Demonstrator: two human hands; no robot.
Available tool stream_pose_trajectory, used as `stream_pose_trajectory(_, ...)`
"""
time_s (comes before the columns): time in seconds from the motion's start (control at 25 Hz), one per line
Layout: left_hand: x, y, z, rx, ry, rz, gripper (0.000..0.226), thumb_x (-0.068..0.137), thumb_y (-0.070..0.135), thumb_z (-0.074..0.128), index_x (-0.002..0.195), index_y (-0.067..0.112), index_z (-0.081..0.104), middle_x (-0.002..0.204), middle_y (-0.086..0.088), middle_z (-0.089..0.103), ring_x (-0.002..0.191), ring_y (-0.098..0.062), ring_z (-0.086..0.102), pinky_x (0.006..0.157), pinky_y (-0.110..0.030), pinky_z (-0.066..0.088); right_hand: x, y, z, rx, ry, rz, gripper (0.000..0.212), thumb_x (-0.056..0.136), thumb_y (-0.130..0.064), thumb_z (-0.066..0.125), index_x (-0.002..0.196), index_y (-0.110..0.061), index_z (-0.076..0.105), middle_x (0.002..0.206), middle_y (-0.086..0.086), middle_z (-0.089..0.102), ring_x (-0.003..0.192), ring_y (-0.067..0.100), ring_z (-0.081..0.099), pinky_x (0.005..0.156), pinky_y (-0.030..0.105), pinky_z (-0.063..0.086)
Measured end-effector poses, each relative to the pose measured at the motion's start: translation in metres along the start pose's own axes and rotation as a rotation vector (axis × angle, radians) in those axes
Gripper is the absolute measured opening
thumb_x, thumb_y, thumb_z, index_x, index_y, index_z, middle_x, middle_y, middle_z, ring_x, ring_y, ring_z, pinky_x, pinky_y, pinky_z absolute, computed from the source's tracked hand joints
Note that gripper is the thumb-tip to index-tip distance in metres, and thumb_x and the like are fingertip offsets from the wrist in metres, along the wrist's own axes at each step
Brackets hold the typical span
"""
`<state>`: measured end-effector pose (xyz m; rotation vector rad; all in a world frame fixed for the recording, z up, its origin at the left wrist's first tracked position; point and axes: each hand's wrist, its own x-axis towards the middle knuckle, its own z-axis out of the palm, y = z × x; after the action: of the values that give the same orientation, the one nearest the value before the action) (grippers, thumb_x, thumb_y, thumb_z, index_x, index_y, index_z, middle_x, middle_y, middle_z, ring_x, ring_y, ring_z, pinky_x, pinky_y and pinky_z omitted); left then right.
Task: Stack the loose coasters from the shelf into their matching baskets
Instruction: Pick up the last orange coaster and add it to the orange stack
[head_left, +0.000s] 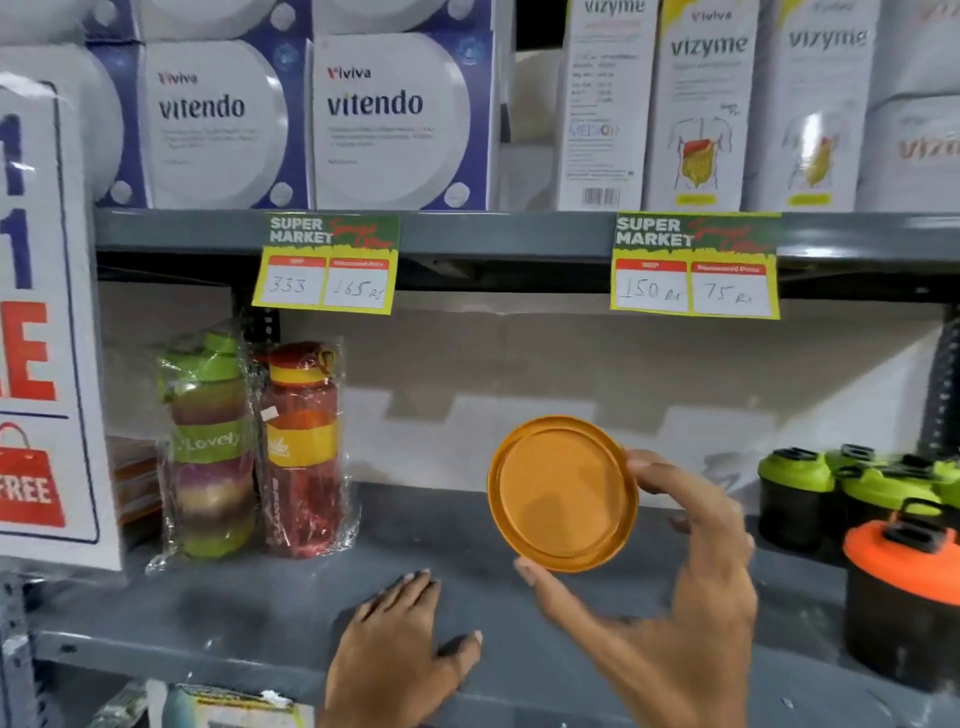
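A round orange coaster (561, 493) is held up on edge above the grey shelf (249, 608), its flat face toward me. My right hand (675, 597) grips it by the rim, thumb at the bottom and fingers at the right side. My left hand (400, 649) lies flat, palm down, on the shelf's front part, just left of and below the coaster, holding nothing. No basket is in view.
Two wrapped bottles, green (208, 447) and red (304, 452), stand at the shelf's left. Black shakers with green lids (852, 499) and an orange-lidded one (904, 592) stand at the right. Boxes fill the upper shelf (467, 234); a sale sign (41, 312) hangs left.
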<state>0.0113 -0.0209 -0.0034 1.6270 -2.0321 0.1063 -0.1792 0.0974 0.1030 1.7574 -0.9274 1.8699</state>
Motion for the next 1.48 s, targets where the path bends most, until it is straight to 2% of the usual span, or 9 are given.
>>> stream_pose_trajectory(0.08, -0.001, -0.001, 0.003, 0.007, 0.011, 0.006, 0.089, 0.079, 0.077, 0.033, 0.154, 0.030, 0.023, 0.163, 0.015, 0.016, 0.148, -0.003, 0.012, 0.118, -0.029, 0.010, -0.003, -0.002, -0.010, -0.004, -0.036, -0.013, 0.081, 0.069, -0.074, 0.075, 0.137, -0.043, 0.043, 0.134, -0.018, 0.060, 0.118, 0.007, 0.060, 0.087, 0.045, 0.046)
stream_pose_trajectory(0.2, -0.003, -0.002, 0.003, 0.023, 0.007, 0.014, 0.089, 0.081, 0.077, 0.031, 0.154, 0.026, 0.026, 0.162, 0.011, 0.020, 0.148, -0.005, 0.015, 0.117, -0.028, 0.012, 0.000, 0.000, -0.021, 0.154, -0.407, 0.358, 0.125, 0.065, -0.086, 0.068, 0.134, 0.018, 0.052, 0.103, -0.030, 0.072, 0.097, -0.013, 0.067, 0.104, 0.047, 0.046)
stream_pose_trajectory(0.36, -0.005, -0.003, 0.004, 0.023, 0.030, 0.025, 0.089, 0.080, 0.078, 0.029, 0.152, 0.027, 0.032, 0.161, 0.012, 0.024, 0.146, -0.003, 0.018, 0.116, -0.025, 0.012, -0.005, -0.012, -0.029, 0.371, -0.067, 0.377, 0.053, 0.074, -0.053, 0.083, 0.120, -0.034, 0.063, 0.121, 0.000, 0.074, 0.106, 0.018, 0.072, 0.086, 0.026, 0.056)
stream_pose_trajectory(0.44, -0.006, -0.002, 0.003, 0.009, 0.018, 0.025, 0.090, 0.079, 0.078, 0.027, 0.152, 0.026, 0.032, 0.161, 0.012, 0.023, 0.147, -0.003, 0.017, 0.117, -0.025, 0.010, -0.010, -0.022, -0.028, 0.744, 0.007, 0.665, 0.030, 0.079, -0.046, 0.079, 0.104, -0.030, 0.075, 0.106, 0.010, 0.079, 0.088, 0.028, 0.079, 0.074, 0.024, 0.061)
stream_pose_trajectory(0.56, -0.005, -0.002, 0.003, 0.012, -0.025, 0.018, 0.089, 0.080, 0.078, 0.028, 0.153, 0.026, 0.030, 0.161, 0.011, 0.022, 0.147, -0.005, 0.017, 0.117, -0.026, 0.010, -0.007, -0.030, -0.034, 1.209, 0.032, 1.192, 0.054, 0.076, -0.053, 0.065, 0.102, -0.008, 0.078, 0.098, 0.036, 0.076, 0.070, 0.037, 0.079, 0.057, 0.027, 0.064)
stream_pose_trajectory(0.76, -0.004, 0.000, 0.002, 0.060, -0.055, 0.004, 0.086, 0.084, 0.076, 0.032, 0.153, 0.025, 0.029, 0.161, 0.008, 0.024, 0.147, -0.008, 0.019, 0.118, -0.029, 0.013, -0.008, -0.042, -0.049, 1.680, 0.002, 1.454, 0.061, 0.089, -0.045, 0.068, 0.109, 0.012, 0.074, 0.111, 0.054, 0.061, 0.072, 0.052, 0.075, 0.058, 0.041, 0.067)
stream_pose_trajectory(1.08, -0.003, -0.001, -0.002, 0.082, -0.130, 0.004, 0.087, 0.086, 0.074, 0.034, 0.154, 0.020, 0.026, 0.162, 0.004, 0.021, 0.148, -0.011, 0.018, 0.119, -0.032, 0.014, -0.048, -0.035, -0.053, 1.240, -0.018, 1.347, 0.042, 0.081, -0.042, 0.057, 0.097, -0.009, 0.076, 0.098, 0.028, 0.079, 0.069, 0.051, 0.077, 0.044, 0.029, 0.061)
stream_pose_trajectory(1.28, 0.000, -0.001, -0.002, 0.116, -0.176, 0.016, 0.090, 0.084, 0.076, 0.029, 0.154, 0.019, 0.027, 0.163, 0.004, 0.020, 0.148, -0.013, 0.020, 0.117, -0.037, 0.019, -0.129, -0.014, -0.062, 0.779, -0.122, 1.447, 0.021, 0.077, -0.042, 0.061, 0.071, -0.031, 0.078, 0.063, -0.007, 0.070, 0.052, 0.008, 0.071, 0.044, 0.029, 0.060)
stream_pose_trajectory(1.48, 0.001, -0.003, 0.001, 0.145, -0.158, 0.019, 0.094, 0.080, 0.079, 0.022, 0.152, 0.020, 0.031, 0.162, 0.007, 0.023, 0.147, -0.013, 0.023, 0.116, -0.037, 0.021, -0.234, 0.042, -0.070, 0.533, -0.132, 1.759, 0.022, 0.095, -0.034, 0.065, 0.102, -0.013, 0.068, 0.101, 0.013, 0.071, 0.080, 0.022, 0.072, 0.054, 0.026, 0.060)
